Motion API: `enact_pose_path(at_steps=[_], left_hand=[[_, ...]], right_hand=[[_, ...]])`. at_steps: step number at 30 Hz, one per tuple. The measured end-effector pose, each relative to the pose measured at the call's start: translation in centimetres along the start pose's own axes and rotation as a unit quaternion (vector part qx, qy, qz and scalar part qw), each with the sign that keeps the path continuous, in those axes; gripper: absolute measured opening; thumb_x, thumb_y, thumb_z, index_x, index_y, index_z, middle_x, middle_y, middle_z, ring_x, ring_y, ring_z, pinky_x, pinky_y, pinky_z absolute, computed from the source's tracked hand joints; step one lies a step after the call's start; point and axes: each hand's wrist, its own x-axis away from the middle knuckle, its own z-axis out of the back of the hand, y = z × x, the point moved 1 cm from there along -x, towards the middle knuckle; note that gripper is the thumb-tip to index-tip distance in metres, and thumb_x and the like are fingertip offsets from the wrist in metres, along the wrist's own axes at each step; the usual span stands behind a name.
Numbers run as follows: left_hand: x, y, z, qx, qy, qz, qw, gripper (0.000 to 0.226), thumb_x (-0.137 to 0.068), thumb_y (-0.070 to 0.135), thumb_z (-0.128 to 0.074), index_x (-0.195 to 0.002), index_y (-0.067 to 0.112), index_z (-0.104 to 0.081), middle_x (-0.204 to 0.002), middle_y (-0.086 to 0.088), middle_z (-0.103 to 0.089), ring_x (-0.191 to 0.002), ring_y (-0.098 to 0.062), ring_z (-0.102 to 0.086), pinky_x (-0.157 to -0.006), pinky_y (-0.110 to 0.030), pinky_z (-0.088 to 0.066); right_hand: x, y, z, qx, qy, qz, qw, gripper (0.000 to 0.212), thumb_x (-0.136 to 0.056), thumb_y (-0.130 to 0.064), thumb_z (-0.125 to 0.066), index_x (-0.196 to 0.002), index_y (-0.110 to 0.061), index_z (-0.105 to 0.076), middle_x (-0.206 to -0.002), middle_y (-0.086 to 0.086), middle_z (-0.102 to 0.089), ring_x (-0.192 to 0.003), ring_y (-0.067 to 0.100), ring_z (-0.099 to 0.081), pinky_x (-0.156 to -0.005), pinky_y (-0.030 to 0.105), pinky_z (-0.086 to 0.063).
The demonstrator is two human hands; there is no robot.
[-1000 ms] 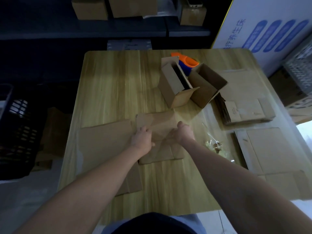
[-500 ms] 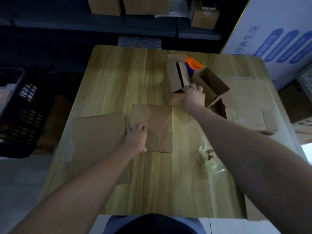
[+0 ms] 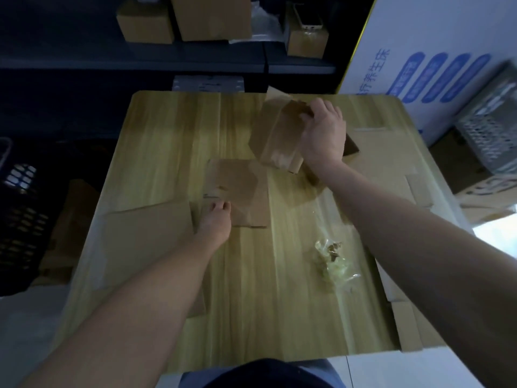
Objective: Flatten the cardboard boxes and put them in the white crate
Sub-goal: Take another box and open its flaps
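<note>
You see plain brown cardboard boxes (image 3: 275, 138) on a pale, streaky wood-grain surface (image 3: 167, 152). The big white carton (image 3: 419, 37) beside you carries blue ovals.

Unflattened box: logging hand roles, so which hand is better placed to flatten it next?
Probably right: the right hand grips the box, while the left hand rests on the flattened cardboard.

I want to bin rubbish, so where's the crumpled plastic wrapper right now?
Head view: the crumpled plastic wrapper lies on the wooden table, near-right of centre, just left of the right forearm.
</note>
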Motion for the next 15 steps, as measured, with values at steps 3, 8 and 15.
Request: enact_pose_path(at_steps=[3,8,15], left_hand=[[-0.2,-0.1,1.3,0.093,-0.012,0.023,0.995,0.051,-0.100,0.014,-0.040,-0.148,0.009,-0.025,-0.154,-0.011,-0.025,-0.139,-0.027,-0.028,-0.110,-0.033,-0.028],[1.2,0.5,4.7,0.298,0.160,0.039,0.940,0.031,-0.094,0.001,-0.039,-0.115,0.005,-0.062,-0.116,-0.012,-0.060,-0.106,-0.029,-0.057,-0.082,-0.025,-0.043],[6.4,3.9,9.4,0.599,0.227,-0.057,0.766,0.030,-0.100,0.025,-0.039,-0.076,0.017,-0.055,-0.078,-0.001,-0.058,-0.075,-0.015,-0.056,-0.073,-0.032,-0.047]], right_hand=[[0.7,-0.9,1.9,-0.019,-0.012,0.006,1.000,0.016,-0.092,-0.011,-0.047,-0.100,-0.007,-0.060,-0.099,0.009,-0.062,-0.098,0.029,-0.051,-0.082,0.039,-0.039],[2.0,-2.4,3.6,-0.015,-0.037,0.005,0.999,0.017,-0.091,-0.013,-0.052,-0.104,-0.009,-0.063,-0.090,0.004,-0.060,-0.088,0.023,-0.052,-0.073,0.031,-0.035],[2.8,-3.9,5.1,-0.072,-0.077,-0.128,0.986,0.022,-0.089,-0.017,-0.056,-0.107,-0.012,-0.066,-0.083,0.000,-0.058,-0.077,0.017,-0.052,-0.065,0.024,-0.036]])
